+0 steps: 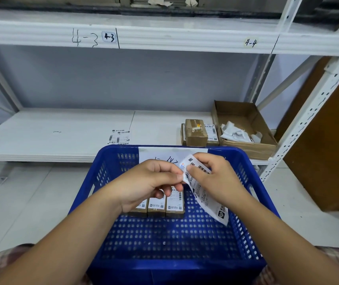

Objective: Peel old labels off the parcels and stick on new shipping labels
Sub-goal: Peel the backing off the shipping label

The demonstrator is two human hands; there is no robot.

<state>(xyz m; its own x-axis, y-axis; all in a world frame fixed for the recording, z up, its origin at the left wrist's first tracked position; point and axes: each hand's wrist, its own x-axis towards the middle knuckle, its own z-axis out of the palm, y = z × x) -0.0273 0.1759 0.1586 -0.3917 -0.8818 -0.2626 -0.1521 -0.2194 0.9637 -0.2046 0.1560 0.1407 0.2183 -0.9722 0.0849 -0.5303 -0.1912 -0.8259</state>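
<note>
Your left hand (154, 183) and right hand (219, 181) each grip the label (211, 206), pinching it over the basket (119, 150); parcels (174, 206) sit at its 7 o'clock.

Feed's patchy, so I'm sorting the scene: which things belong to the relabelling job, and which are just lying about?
Job: label pinched by left hand and right hand; three parcels in the blue basket; stacked parcels and spare label on the shelf.
Lying about: cardboard box of crumpled paper; brown board.

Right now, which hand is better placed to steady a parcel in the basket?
Probably left: the left hand is over the three parcels, pinching only an edge of the label; the right hand grips it.
</note>
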